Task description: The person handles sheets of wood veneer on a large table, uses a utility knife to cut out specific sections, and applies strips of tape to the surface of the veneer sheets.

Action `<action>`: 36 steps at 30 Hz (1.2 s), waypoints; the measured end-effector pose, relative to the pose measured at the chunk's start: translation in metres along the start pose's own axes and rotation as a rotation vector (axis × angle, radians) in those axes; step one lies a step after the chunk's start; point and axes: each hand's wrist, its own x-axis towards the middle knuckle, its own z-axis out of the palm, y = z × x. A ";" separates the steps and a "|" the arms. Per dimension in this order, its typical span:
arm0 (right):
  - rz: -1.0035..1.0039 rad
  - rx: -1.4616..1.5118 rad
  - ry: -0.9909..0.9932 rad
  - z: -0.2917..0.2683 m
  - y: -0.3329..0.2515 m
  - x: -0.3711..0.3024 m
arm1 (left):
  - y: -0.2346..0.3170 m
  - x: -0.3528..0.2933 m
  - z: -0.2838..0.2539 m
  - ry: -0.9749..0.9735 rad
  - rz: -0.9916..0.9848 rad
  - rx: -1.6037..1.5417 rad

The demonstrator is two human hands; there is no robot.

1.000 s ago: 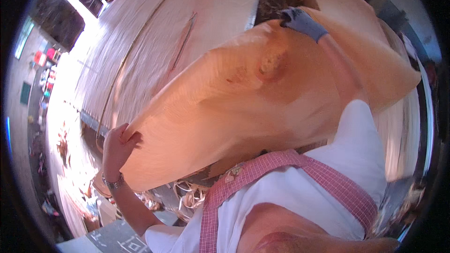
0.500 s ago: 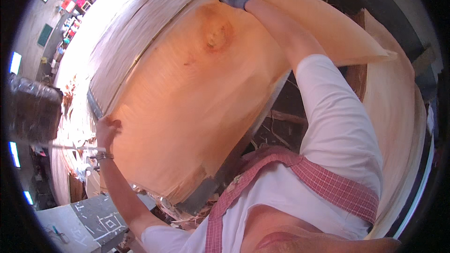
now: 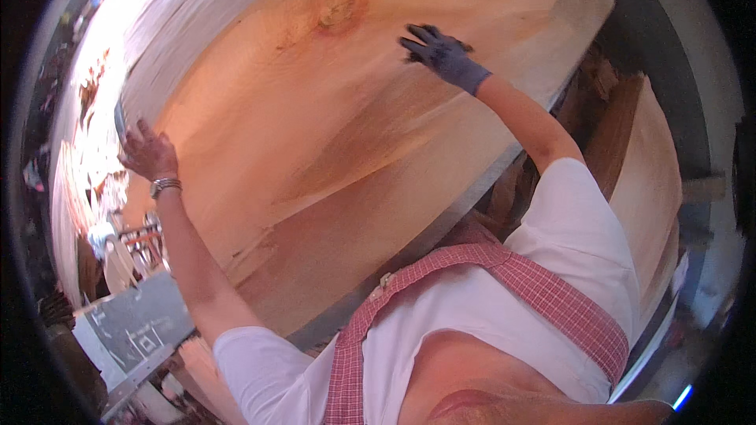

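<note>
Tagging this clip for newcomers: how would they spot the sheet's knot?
Find the big orange sheet in mid-view. Near its far edge, up and left of the gloved right hand, sits the knot. It is a mottled brownish oval ringed in deeper orange, unlike the plainer surface around it.

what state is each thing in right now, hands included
Left hand: bare, open, fingers spread at the sheet's left edge; contact unclear
Right hand: gloved, open, fingers spread over the sheet; contact unclear
Thin wood sheet: spread out, looks rippled on the side nearer the person
Metal wristband: worn on the left wrist
Red checked apron: worn over the white shirt
Grey board: marked with white lines
</note>
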 end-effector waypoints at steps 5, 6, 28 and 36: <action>0.167 0.667 -0.354 0.002 0.024 -0.070 | 0.093 -0.158 -0.086 -0.488 -0.366 -0.835; 0.030 0.602 -0.430 0.000 0.019 -0.075 | 0.094 -0.218 -0.094 -0.877 -0.496 -0.997; -0.313 0.580 -0.536 -0.017 0.020 -0.101 | 0.173 -0.286 -0.130 -0.286 -1.778 -1.650; -0.351 0.390 -0.529 -0.026 0.014 -0.103 | 0.161 -0.248 -0.148 -0.164 -1.782 -1.719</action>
